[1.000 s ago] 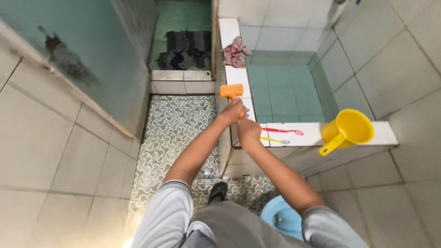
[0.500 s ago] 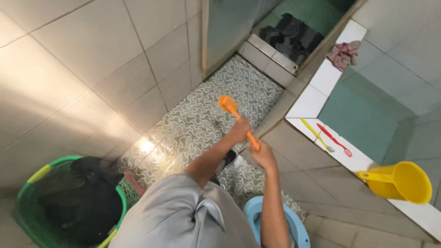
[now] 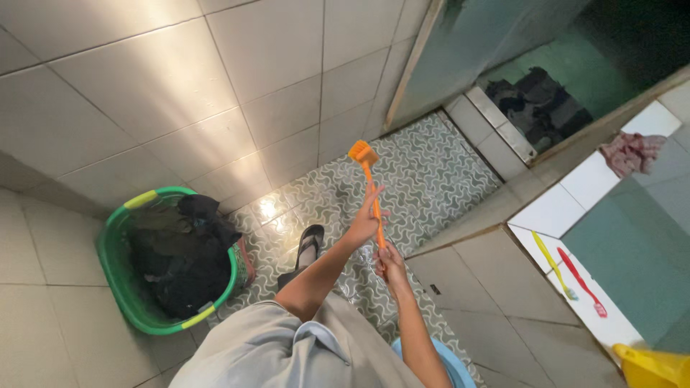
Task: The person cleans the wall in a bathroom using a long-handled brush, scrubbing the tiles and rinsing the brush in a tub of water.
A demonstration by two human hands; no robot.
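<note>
both my hands are up on the orange brush (image 3: 367,179), and it's standing nearly upright in front of me, head at the top, handle running down into my grip. my left hand (image 3: 364,221) is wrapped around the handle about halfway along, fingers loose at the top but the palm closed on it. my right hand (image 3: 389,263) sits just below, clenched around the bottom end of the same handle, the two hands almost touching. the brush head hangs in the air over the patterned floor (image 3: 424,165), those grey-green swirl tiles, not touching them.

down to my left there's a green laundry basket (image 3: 118,284) with yellow grips, stuffed with dark clothes, pushed against the pale tiled wall (image 3: 180,79). a black sandal (image 3: 309,243) shows on the floor just under my left forearm. off to my right the white tiled ledge (image 3: 553,208) of the water tank runs away from me, a yellow toothbrush (image 3: 552,264) and a red toothbrush (image 3: 581,281) lying side by side on it, close but apart. further along the ledge there's a reddish crumpled cloth (image 3: 632,152). a yellow scoop (image 3: 652,368) pokes in at the bottom right corner, and a bit of blue toilet rim (image 3: 445,363) sits below my right arm. dark clothes lie heaped past the doorway step (image 3: 496,126).
</note>
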